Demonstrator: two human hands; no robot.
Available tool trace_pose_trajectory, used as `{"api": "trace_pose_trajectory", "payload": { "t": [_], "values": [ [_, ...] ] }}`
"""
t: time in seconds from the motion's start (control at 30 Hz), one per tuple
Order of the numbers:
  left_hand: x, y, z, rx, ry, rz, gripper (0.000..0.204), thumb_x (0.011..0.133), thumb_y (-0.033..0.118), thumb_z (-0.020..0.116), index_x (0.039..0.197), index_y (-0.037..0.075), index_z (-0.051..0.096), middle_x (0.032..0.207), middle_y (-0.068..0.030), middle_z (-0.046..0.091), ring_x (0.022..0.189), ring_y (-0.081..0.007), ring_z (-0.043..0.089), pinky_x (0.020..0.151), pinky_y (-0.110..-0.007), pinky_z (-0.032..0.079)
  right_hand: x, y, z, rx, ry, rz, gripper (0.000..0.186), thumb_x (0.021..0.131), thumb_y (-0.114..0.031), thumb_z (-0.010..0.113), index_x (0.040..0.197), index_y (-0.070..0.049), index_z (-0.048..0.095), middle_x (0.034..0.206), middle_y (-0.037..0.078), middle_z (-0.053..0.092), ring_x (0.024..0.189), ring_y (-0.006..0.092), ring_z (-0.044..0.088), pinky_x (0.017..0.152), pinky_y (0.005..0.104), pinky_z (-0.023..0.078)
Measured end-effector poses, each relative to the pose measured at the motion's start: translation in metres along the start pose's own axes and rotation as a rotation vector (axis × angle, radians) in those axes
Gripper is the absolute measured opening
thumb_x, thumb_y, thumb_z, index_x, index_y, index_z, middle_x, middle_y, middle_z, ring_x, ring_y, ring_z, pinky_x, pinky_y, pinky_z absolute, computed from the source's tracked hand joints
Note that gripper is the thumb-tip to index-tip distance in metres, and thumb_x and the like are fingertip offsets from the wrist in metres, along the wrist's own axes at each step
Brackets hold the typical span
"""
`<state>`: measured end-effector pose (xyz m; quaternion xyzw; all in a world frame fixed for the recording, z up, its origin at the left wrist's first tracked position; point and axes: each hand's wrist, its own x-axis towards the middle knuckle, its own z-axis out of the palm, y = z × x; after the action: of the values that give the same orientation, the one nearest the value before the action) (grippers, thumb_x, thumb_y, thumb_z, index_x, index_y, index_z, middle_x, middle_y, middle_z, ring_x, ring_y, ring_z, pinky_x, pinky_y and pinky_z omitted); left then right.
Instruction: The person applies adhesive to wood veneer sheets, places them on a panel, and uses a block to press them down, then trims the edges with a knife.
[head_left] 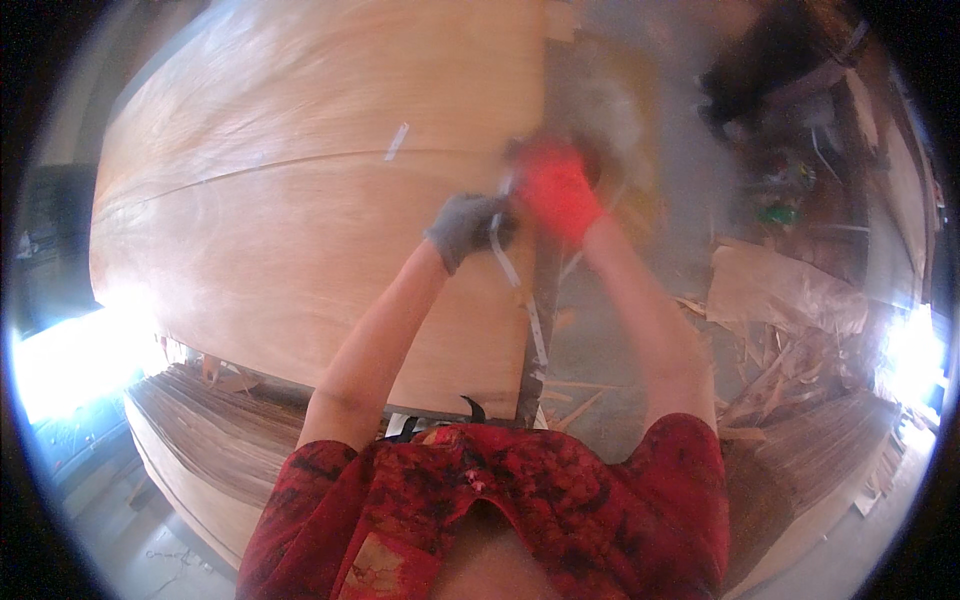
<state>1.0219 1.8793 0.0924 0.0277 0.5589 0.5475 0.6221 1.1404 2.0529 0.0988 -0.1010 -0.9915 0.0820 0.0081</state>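
Left hand and right hand by the right edge of the wood sheet
Left fingers curl by the white strip, grip unclear; right fingers blurred, cannot tell; strip trails near that edge, best kept flat and untwisted.

The grey-gloved left hand was over a wooden sheet, near its right edge, with a pale strip running from it toward the red shirt. Just beside it, the red-gloved right hand was blurred. A short white strip lay across the sheet's dark seam; wood scraps lay at right.
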Motion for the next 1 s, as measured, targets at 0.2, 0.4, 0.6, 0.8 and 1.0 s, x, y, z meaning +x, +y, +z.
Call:
{"api": "trace_pose_trajectory", "payload": {
  "t": [0.2,0.4,0.6,0.8,1.0],
  "values": [
    [-0.016,0.032,-0.045,0.814,0.033,0.053,0.023,0.086,0.020,0.066,0.088,-0.002,0.071,0.075,-0.0118,0.072,0.054,-0.0161,0.064,0.049,-0.028,0.051,0.002,-0.011,0.017,-0.179,-0.100,-0.020,0.054,0.099,-0.040,0.046,0.149,-0.019,0.043,0.155,0.005,0.041,0.145,0.0332,0.032,0.117,0.0595,0.017],
    [-0.070,0.067,-0.063,0.655,0.010,-0.065,0.024,0.089,0.021,0.065,0.090,-0.001,0.071,0.075,-0.0110,0.070,0.048,-0.0131,0.060,0.042,-0.025,0.045,-0.004,0.020,0.028,0.228,0.119,0.050,0.060,0.091,-0.034,0.062,0.145,-0.013,0.047,0.148,0.014,0.048,0.141,0.0375,0.037,0.115,0.0556,0.025],
    [-0.018,0.084,-0.005,0.354,-0.094,0.177,0.029,0.097,0.022,0.060,0.111,-0.002,0.066,0.086,-0.0130,0.071,0.050,-0.0108,0.059,0.044,-0.023,0.047,-0.050,0.051,0.031,0.750,0.407,0.386,0.061,0.085,-0.018,0.071,0.141,-0.007,0.051,0.139,0.021,0.054,0.133,0.0379,0.046,0.112,0.0433,0.035],
    [0.041,0.055,0.026,0.016,-0.013,0.096,0.026,0.096,0.018,0.059,0.111,-0.003,0.066,0.089,-0.0134,0.073,0.053,-0.0128,0.061,0.047,-0.024,0.050,-0.070,0.041,0.012,0.787,0.411,0.475,0.061,0.085,-0.014,0.070,0.141,-0.005,0.050,0.140,0.020,0.054,0.133,0.0381,0.046,0.111,0.0434,0.036],
    [0.061,0.008,0.024,-0.137,0.054,0.124,0.022,0.094,0.014,0.060,0.105,-0.004,0.068,0.087,-0.0126,0.072,0.060,-0.0164,0.064,0.048,-0.027,0.050,-0.059,0.033,0.006,0.593,0.343,0.307,0.056,0.087,-0.015,0.065,0.141,-0.009,0.051,0.145,0.014,0.051,0.137,0.0385,0.041,0.111,0.0478,0.033]
  ]
}}
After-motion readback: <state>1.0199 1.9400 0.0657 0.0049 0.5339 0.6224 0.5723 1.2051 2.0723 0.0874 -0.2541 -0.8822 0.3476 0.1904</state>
